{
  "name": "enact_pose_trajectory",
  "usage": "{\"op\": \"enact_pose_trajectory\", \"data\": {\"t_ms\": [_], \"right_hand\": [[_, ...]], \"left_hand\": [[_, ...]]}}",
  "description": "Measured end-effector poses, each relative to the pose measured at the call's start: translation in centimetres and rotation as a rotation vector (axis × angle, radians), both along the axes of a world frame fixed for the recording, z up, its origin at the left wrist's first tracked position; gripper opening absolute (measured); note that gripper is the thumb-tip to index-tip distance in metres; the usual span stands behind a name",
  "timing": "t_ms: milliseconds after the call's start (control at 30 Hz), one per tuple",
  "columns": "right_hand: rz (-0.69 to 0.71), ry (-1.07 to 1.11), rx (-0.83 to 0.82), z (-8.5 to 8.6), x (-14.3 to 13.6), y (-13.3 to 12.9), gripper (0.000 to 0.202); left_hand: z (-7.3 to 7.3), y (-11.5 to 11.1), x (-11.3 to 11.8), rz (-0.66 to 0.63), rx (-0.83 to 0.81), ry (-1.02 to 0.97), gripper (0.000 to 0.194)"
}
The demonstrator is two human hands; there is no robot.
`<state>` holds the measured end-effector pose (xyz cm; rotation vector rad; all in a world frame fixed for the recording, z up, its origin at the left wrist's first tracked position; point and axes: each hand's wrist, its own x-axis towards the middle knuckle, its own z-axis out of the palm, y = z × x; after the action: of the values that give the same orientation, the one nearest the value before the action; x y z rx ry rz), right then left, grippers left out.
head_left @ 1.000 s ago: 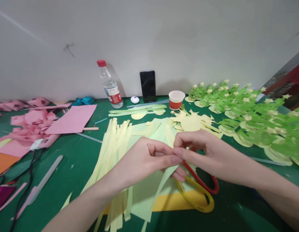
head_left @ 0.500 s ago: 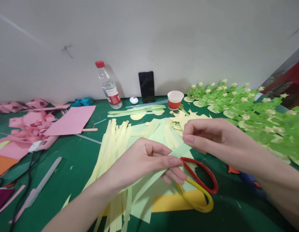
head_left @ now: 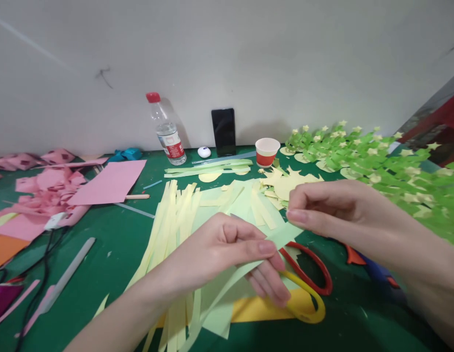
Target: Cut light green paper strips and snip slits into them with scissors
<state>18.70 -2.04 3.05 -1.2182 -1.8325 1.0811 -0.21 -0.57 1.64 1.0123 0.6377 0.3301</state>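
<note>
A pale green paper strip runs through the middle of the scene. Its body is pinched between the thumb and fingers of my left hand, and its long tail curves down toward me. At the strip's upper right end, my right hand is closed with thumb against forefinger. Under my left fingers lie scissors with one red and one yellow handle; their blades are mostly hidden. Pale green sheets and a bundle of pale yellow strips spread beneath my left hand and forearm, over an orange-yellow sheet.
Along the wall stand a water bottle, a dark phone and a paper cup. Several green paper trees with stars fill the right side. Pink paper, a cable and a glue stick lie left.
Both hands have shifted slightly to the right with the strip, the right one a little more. More of the strip now shows between them. My left lower fingers have extended somewhat.
</note>
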Motion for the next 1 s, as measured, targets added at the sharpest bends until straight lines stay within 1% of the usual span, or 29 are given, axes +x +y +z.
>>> {"op": "enact_pose_trajectory", "data": {"t_ms": [200, 367, 500, 633, 667, 733, 800, 867, 1000], "right_hand": [[0.009, 0.008, -0.033, 0.1, 0.0, 0.1, 0.032], [-0.013, -0.002, 0.008, 0.2, 0.0, 0.0, 0.032], [-0.024, 0.011, 0.049, 0.4, 1.2, 0.2, 0.034], [-0.102, -0.023, 0.128, 0.9, 2.4, 0.5, 0.034], [-0.092, -0.051, 0.15, 1.0, 2.4, 0.5, 0.034], [-0.017, -0.121, 0.143, 1.1, 1.8, 0.3, 0.03], [0.101, -0.197, 0.073, 0.9, 0.7, 0.0, 0.023], [0.187, -0.246, 0.008, 0.7, -0.3, -0.2, 0.021], [0.254, -0.244, -0.049, 0.2, -1.2, -0.2, 0.021]], "left_hand": [[0.1, 0.0, -0.1, -0.009, -0.002, -0.013, 0.022], [0.3, 0.1, -0.1, -0.025, -0.014, 0.005, 0.023], [0.8, 0.1, -0.2, -0.054, 0.034, 0.063, 0.027], [1.1, 0.0, -0.4, -0.039, 0.087, 0.107, 0.028], [1.1, -0.1, -0.4, -0.042, 0.086, 0.107, 0.029], [0.9, -0.3, -0.3, -0.068, 0.072, 0.104, 0.03], [0.7, -0.5, -0.2, -0.111, 0.057, 0.12, 0.031], [0.5, -0.6, -0.1, -0.138, 0.056, 0.155, 0.031], [0.3, -0.7, 0.0, -0.149, 0.085, 0.199, 0.031]]}}
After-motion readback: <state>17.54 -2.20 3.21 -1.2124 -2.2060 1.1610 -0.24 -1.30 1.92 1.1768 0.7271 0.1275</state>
